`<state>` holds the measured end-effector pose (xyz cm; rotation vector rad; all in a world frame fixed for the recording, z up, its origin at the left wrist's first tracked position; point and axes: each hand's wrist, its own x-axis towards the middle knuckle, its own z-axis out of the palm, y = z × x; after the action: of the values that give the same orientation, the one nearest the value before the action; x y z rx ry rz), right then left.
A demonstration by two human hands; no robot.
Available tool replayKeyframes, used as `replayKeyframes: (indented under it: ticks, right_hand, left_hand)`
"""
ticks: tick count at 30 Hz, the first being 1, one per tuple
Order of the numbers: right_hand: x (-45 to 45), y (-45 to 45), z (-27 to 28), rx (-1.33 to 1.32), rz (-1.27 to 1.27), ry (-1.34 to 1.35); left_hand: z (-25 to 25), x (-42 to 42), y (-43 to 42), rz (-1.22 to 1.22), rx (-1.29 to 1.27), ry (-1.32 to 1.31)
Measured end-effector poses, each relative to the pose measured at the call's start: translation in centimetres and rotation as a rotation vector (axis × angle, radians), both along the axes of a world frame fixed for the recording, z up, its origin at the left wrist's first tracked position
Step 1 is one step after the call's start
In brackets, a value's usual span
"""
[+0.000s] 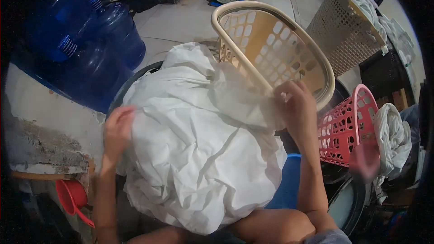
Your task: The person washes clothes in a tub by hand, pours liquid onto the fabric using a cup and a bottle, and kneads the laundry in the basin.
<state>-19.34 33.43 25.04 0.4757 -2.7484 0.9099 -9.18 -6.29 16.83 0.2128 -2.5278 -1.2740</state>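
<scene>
Cloth (194, 140), white and crumpled, heaps mid-scene near my bare knee (282, 228), an oval beige plastic basket (258, 40) beyond it, far right. My right hand (296, 106) pinches a raised fold; my blurred left hand (120, 126) curls at the left edge, whether gripping I cannot tell.

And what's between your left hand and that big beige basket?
The big heap of white cloth lies between the left hand and the beige basket; the head view shows it.
</scene>
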Motion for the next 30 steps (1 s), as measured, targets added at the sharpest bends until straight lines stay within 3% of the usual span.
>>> replayKeyframes:
  ticks: [1, 4, 6, 8, 11, 14, 16, 18, 20, 23, 25, 27, 30]
  right_hand:
    - [0.0, 0.0, 0.6, -0.032, 0.057, -0.055]
    - [-0.2, -0.2, 1.0, -0.640, 0.236, -0.449]
    - [0.5, -0.9, 1.8, -0.655, 0.252, -0.585]
    - [0.8, -1.8, 2.1, -0.706, 0.311, -0.688]
    - [0.9, -2.2, 2.0, -0.856, 0.495, -0.752]
    - [0.8, -1.7, 3.0, -1.025, 0.531, -0.791]
    - [1.1, -1.7, 3.8, -1.129, 0.467, -0.752]
    - [0.4, -0.9, 3.5, -0.981, 0.535, -0.668]
    - [1.2, -1.3, 5.4, -0.747, 0.603, -0.633]
    - [0.9, -1.4, 4.3, -0.290, 0.901, -0.540]
    - [1.2, -1.5, 4.0, -0.105, 1.093, -0.517]
    - [2.5, -1.3, 4.4, -0.004, 1.138, -0.585]
    - [4.2, -0.9, 4.8, 0.127, 1.091, -0.701]
  left_hand:
    - [1.6, -1.1, 1.8, -0.101, 0.016, -0.015]
    - [4.5, -4.7, 7.0, -0.327, 0.000, -0.039]
    - [5.5, -6.8, 10.2, -0.460, -0.056, 0.067]
    - [5.9, -8.5, 12.6, -0.552, 0.044, 0.141]
    - [4.2, -10.6, 13.5, -0.764, -0.045, 0.100]
    - [4.2, -9.8, 12.9, -0.710, -0.055, 0.109]
    - [4.0, -8.8, 9.7, -0.674, 0.320, 0.050]
    - [7.6, -7.1, 6.9, -0.677, 0.318, 0.137]
    - [10.7, -3.1, 6.6, -0.348, 0.581, 0.021]
    - [12.0, 3.5, 5.4, -0.050, 0.413, 0.153]
    - [13.3, 6.8, 4.3, -0.075, 0.318, 0.006]
    - [15.3, 8.0, 2.9, -0.460, 0.172, -0.336]
    - [15.7, 6.7, 4.8, -0.638, -0.138, -0.748]
